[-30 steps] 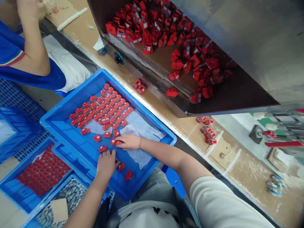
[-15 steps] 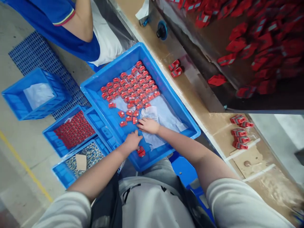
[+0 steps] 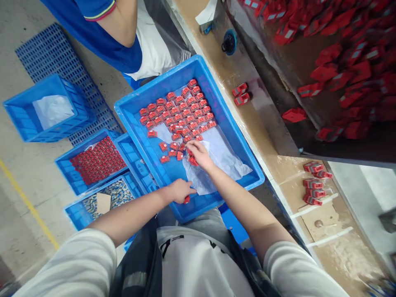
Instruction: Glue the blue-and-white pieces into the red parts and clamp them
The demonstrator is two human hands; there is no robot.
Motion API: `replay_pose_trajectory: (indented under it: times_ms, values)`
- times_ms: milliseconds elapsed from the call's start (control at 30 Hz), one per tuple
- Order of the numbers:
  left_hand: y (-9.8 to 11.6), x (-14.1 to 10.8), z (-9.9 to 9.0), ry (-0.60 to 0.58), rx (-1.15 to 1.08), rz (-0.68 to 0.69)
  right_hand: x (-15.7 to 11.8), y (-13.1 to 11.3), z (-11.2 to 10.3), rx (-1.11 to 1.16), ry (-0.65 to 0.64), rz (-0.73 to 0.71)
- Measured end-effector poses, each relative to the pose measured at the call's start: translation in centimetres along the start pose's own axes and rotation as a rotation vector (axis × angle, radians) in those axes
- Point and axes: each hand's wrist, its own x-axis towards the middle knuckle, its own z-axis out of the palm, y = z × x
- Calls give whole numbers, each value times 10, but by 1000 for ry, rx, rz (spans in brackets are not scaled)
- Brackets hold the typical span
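Observation:
My right hand (image 3: 199, 153) is closed around a small red toy car (image 3: 193, 161), just above the white liner sheet (image 3: 227, 148) in the big blue tray (image 3: 249, 179). At the near end of the tray, my left hand (image 3: 180, 190) has its fingers bent over another red toy car, mostly hidden beneath them. Rows of red toy cars (image 3: 185, 112) stand close together in the far part of the tray. Several loose toy cars (image 3: 172, 152) lie in a small group left of my right hand.
A co-worker in a blue shirt (image 3: 126, 57) sits beyond the tray. To the left are a crate of red parts (image 3: 99, 161), a crate of small parts (image 3: 119, 194) and a crate with white sheet (image 3: 18, 103). The workbench (image 3: 222, 70) at right carries red toy cars (image 3: 314, 192).
My right hand has moved away from the loose group and up, now with a red toy car. The left hand has shifted right and down over the toy cars near the tray's end.

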Motion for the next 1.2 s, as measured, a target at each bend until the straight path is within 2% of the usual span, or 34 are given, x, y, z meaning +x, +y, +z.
replay_pose_trajectory:
  times_ms: [133,200,267,467,567,633,800,900,1067,1133,1200]
  values:
    - [30,3,16,-11,3,-104,15,-16,19,-710,-159,-183]
    - [43,8,23,-22,18,-180,21,-22,27,-887,-293,-261]
    - [50,15,27,-34,17,-220,28,-28,32,-965,-370,-291]
    - [41,27,18,-83,-67,-155,47,-45,42,-1059,-429,-262]
    - [34,20,8,-75,-75,-94,51,-54,45,-1072,-412,-206]
    - [31,13,1,-75,-51,-82,49,-55,42,-1055,-416,-221]
    - [24,7,-5,-63,-8,-160,42,-40,29,-1010,-386,-368]
    - [27,15,-5,-74,-21,-229,42,-39,30,-1029,-369,-311]
    - [33,26,-16,-172,-36,-261,50,-59,37,-1024,-392,-216]
    - [32,20,-24,-215,-23,-232,49,-59,36,-1012,-393,-254]
    - [29,4,-36,-225,-19,-196,45,-49,35,-1004,-392,-332]
